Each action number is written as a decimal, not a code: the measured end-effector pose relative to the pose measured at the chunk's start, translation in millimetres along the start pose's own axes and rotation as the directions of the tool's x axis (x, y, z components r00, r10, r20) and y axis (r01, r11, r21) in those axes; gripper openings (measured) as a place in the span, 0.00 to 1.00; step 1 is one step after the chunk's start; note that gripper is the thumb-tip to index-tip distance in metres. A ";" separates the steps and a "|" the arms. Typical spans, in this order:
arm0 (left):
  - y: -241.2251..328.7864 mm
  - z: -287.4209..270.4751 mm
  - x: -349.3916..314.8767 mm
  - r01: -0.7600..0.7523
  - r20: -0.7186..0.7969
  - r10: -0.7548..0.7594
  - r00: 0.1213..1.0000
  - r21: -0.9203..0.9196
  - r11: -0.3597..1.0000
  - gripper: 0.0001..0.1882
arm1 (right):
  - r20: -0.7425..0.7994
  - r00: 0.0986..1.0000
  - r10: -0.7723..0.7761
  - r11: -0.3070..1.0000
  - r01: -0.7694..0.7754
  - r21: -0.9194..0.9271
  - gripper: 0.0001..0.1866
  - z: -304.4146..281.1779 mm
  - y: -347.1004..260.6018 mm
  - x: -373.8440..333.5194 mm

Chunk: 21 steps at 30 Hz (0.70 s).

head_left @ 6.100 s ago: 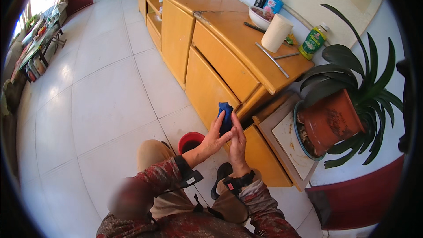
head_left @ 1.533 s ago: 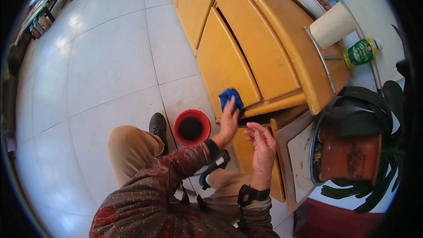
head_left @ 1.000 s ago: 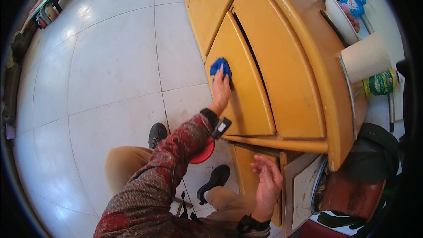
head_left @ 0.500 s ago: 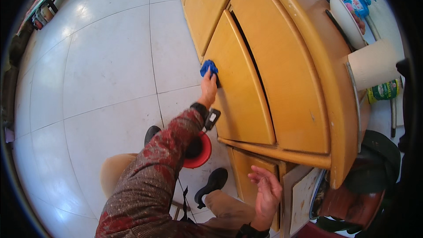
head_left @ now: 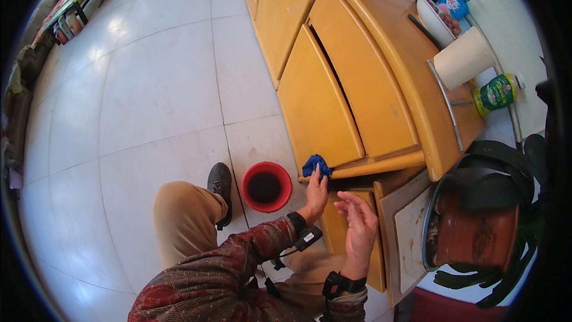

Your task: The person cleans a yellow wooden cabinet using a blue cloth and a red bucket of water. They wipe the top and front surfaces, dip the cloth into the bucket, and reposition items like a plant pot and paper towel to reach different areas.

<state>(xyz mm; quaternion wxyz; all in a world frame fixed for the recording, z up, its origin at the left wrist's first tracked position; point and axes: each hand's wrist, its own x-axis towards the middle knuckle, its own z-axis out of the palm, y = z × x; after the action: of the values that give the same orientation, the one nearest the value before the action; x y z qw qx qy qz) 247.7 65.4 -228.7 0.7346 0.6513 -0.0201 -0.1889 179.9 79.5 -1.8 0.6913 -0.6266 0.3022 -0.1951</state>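
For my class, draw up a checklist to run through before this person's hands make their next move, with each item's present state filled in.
1. Left hand in contact with the blue cloth: ok.
2. Right hand free of objects: ok.
3. Red bucket upright on the floor: ok.
4. Bucket apart from the black shoe to its left: ok.
5. Cloth damp: cannot tell.
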 end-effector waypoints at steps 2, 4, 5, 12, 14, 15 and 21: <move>-5.0 2.0 17.8 -0.114 -0.045 0.114 0.992 0.006 0.994 0.27 | -0.003 1.000 0.013 1.000 -0.013 -0.006 0.13 -2.7 1.2 -0.4; -9.0 2.4 50.7 -0.126 -0.106 0.130 0.986 0.042 0.991 0.27 | -0.006 1.000 0.011 1.000 -0.011 -0.015 0.13 -5.8 1.1 0.1; -11.4 0.0 70.6 -0.104 -0.115 0.101 0.988 -0.021 0.994 0.27 | -0.012 1.000 0.007 1.000 -0.007 -0.024 0.14 -7.1 0.7 -0.1; -7.9 -26.3 109.9 0.249 0.064 -0.241 0.969 -0.301 0.921 0.25 | 0.022 1.000 -0.017 0.998 0.018 -0.066 0.14 -8.7 -4.0 0.7; -12.6 -14.0 53.8 0.062 0.019 -0.060 0.998 -0.156 0.986 0.27 | 0.011 1.000 -0.008 0.998 0.009 -0.067 0.14 -7.0 -4.8 1.9; -14.5 -7.0 34.3 0.089 0.016 -0.087 0.996 -0.215 0.973 0.27 | 0.007 1.000 -0.009 0.998 0.009 -0.064 0.14 -6.1 -5.2 2.9; -38.3 -8.0 71.3 0.113 -0.052 -0.118 0.992 -0.099 0.989 0.26 | -0.011 0.999 0.053 0.997 -0.053 -0.051 0.13 -4.4 -5.6 4.8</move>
<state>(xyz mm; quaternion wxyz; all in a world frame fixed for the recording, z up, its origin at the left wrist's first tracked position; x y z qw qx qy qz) 306.5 48.2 -282.2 0.7531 0.6207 0.0480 -0.2129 181.2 72.4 2.7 0.6784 -0.6350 0.3271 -0.1720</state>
